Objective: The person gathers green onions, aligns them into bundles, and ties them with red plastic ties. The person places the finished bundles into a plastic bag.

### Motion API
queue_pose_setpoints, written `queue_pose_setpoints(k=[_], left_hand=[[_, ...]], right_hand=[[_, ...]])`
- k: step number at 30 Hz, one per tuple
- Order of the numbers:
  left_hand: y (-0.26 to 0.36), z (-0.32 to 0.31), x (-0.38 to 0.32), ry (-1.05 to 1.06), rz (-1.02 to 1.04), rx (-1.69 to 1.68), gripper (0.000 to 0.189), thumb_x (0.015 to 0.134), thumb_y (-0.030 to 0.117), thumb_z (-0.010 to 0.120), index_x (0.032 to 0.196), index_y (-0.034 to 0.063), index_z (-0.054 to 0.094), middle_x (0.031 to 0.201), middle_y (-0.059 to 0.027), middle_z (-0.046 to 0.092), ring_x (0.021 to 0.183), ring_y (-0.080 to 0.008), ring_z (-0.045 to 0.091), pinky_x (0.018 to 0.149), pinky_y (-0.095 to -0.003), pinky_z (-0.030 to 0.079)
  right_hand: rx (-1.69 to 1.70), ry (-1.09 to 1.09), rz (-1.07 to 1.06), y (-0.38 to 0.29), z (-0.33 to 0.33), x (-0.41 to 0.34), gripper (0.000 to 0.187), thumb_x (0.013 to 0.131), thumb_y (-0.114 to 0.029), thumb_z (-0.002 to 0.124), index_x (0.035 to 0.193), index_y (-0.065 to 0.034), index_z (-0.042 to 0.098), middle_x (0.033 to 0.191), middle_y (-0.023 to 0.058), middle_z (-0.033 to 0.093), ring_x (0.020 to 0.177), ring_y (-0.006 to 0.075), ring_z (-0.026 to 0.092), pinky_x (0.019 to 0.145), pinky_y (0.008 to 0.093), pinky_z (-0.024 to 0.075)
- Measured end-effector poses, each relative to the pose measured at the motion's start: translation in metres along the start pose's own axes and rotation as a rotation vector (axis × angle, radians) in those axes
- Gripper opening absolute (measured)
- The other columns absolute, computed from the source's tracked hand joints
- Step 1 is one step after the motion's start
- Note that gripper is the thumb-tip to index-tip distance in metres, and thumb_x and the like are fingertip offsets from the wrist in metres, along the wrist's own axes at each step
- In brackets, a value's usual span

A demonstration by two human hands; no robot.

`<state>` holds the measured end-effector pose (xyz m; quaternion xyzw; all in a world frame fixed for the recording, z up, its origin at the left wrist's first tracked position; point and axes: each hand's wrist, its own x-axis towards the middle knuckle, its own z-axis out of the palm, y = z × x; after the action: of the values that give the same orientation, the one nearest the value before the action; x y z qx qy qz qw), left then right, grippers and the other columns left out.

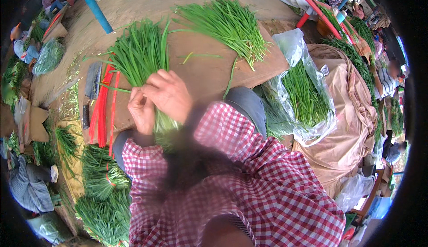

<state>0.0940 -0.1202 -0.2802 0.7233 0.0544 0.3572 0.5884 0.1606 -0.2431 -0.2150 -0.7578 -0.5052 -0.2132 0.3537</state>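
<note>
A bunch of long green garlic chives (142, 51) lies across the near left part of a low board (197, 53). My left hand (142, 108) and my right hand (170, 93) meet over its lower stalks, fingertips pinched together; any tie between them is hidden by the fingers. A loose heap of chives (227, 28) rests at the board's far right, with stray leaves (204, 56) between. Left of my hands lie red tie strips (102, 113) and a cleaver, its blade (93, 80) dark and wet, its handle (86, 116) black.
Tied bunches of chives (103, 207) are stacked at lower left. Right of my knee, an open clear plastic bag (306, 96) holds more chives beside a brown cloth cover (344, 113). A blue pole (93, 6) rises beyond the board. Several people sit among greens at both sides.
</note>
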Motion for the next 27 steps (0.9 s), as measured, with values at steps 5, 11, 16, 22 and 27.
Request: queue_pose_setpoints(k=[5, 11, 16, 22, 27], left_hand=[[-0.003, 0.002, -0.001, 0.047, -0.093, -0.188, 0.005, 0.089, -0.002, 0.065, 0.092, -0.0019, 0.069, 0.094, -0.0022, 0.058, 0.090, -0.0110, 0.054, 0.080, -0.0251, 0.043], [0.012, -0.001, 0.023, 0.032, -0.110, -0.082, 0.006, 0.092, 0.001, 0.066, 0.089, -0.0012, 0.071, 0.094, -0.0017, 0.060, 0.088, -0.0098, 0.054, 0.081, -0.0243, 0.043], [0.032, -0.003, 0.028, -0.163, -0.163, 0.144, 0.008, 0.093, 0.002, 0.062, 0.095, -0.0009, 0.069, 0.093, -0.0033, 0.061, 0.091, -0.0141, 0.058, 0.084, -0.0267, 0.045], [0.030, -0.007, 0.016, -0.173, -0.056, 0.206, 0.011, 0.094, 0.002, 0.060, 0.098, -0.0049, 0.068, 0.095, -0.0082, 0.063, 0.093, -0.0170, 0.059, 0.086, -0.0284, 0.045], [0.008, 0.000, 0.007, 0.140, -0.040, 0.029, 0.006, 0.092, 0.001, 0.067, 0.094, -0.0026, 0.070, 0.095, -0.0049, 0.064, 0.088, -0.0132, 0.059, 0.082, -0.0273, 0.048]], right_hand=[[0.098, 0.063, -0.012, -0.015, -0.014, -0.041, 0.041, 0.079, -0.025, 0.072, 0.114, -0.0068, 0.061, 0.120, 0.0106, 0.055, 0.114, 0.0297, 0.053, 0.092, 0.0433, 0.0448], [0.298, 0.067, 0.192, -0.039, -0.003, -0.059, 0.036, 0.082, -0.012, 0.070, 0.115, -0.0017, 0.060, 0.129, 0.0187, 0.051, 0.133, 0.0407, 0.043, 0.108, 0.0534, 0.0383], [0.380, 0.227, 0.391, -0.010, -0.018, -0.035, 0.022, 0.089, -0.014, 0.065, 0.107, -0.0003, 0.062, 0.105, 0.0165, 0.062, 0.101, 0.0358, 0.061, 0.089, 0.0472, 0.0486], [0.421, 0.001, 0.311, 0.030, -0.009, -0.016, 0.016, 0.084, -0.010, 0.068, 0.098, -0.0031, 0.069, 0.090, 0.0141, 0.063, 0.085, 0.0351, 0.064, 0.073, 0.0429, 0.0523], [0.446, 0.192, 0.333, 0.022, 0.015, -0.024, 0.011, 0.081, -0.004, 0.069, 0.091, -0.0016, 0.069, 0.089, 0.0130, 0.064, 0.081, 0.0322, 0.065, 0.071, 0.0403, 0.0532]])
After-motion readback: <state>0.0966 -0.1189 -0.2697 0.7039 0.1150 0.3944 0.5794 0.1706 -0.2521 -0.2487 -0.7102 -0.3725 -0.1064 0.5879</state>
